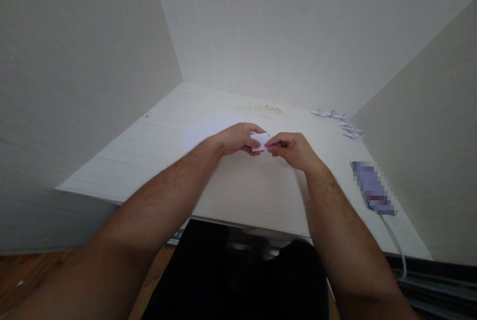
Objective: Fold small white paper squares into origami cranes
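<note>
A small folded piece of white paper [260, 139] is held up over the middle of the tabletop. My left hand [241, 139] grips it from the left, thumb on the near face and fingers behind. At its right edge, my right hand [291, 147] pinches the paper between thumb and fingertips. Behind my left wrist, white paper [203, 128] lies flat on the table, partly covered by the arm. Several small folded white paper pieces [345, 123] with pointed ends stand in a curved row at the back right.
The white tabletop [238, 196] is bounded by walls at left, back and right. A phone-like device [372, 188], its screen blurred out, lies at the right with a white cable [395, 240]. Crumbs [272, 109] lie near the back wall, and an orange speck [146, 116] at the left edge.
</note>
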Motion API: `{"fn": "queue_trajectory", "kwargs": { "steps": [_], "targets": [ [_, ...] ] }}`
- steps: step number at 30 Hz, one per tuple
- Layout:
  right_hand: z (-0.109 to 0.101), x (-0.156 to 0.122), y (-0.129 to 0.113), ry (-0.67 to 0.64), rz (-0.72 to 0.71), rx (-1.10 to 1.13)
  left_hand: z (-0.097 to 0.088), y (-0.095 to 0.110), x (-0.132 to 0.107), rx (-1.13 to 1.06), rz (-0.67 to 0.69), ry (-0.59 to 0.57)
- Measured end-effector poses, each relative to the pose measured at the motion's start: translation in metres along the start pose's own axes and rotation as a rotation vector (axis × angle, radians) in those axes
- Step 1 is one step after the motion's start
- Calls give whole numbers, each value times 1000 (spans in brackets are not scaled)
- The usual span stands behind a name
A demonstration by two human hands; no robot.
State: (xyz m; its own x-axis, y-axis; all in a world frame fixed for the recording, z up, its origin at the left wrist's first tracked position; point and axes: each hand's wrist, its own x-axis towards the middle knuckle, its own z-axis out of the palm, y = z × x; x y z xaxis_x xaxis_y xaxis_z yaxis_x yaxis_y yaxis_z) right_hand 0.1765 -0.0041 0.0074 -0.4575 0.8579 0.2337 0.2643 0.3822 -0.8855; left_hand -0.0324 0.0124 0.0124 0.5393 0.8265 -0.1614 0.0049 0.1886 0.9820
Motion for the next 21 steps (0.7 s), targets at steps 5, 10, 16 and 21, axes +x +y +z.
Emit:
{"fn": "queue_trajectory", "kwargs": {
  "steps": [5, 10, 16, 21],
  "targets": [
    [-3, 0, -1, -29, 31, 5, 5, -3, 1, 101, 73, -32],
    [-6, 1, 0, -39, 15, -20, 11, -2, 0, 234, 96, -33],
    [-8, 1, -1, -22, 13, -97, 20, 2, 1, 357, 127, 68],
    [-7, 2, 0, 103, -3, -72, 21, 0, 3, 268, 184, 209]
  ]
}}
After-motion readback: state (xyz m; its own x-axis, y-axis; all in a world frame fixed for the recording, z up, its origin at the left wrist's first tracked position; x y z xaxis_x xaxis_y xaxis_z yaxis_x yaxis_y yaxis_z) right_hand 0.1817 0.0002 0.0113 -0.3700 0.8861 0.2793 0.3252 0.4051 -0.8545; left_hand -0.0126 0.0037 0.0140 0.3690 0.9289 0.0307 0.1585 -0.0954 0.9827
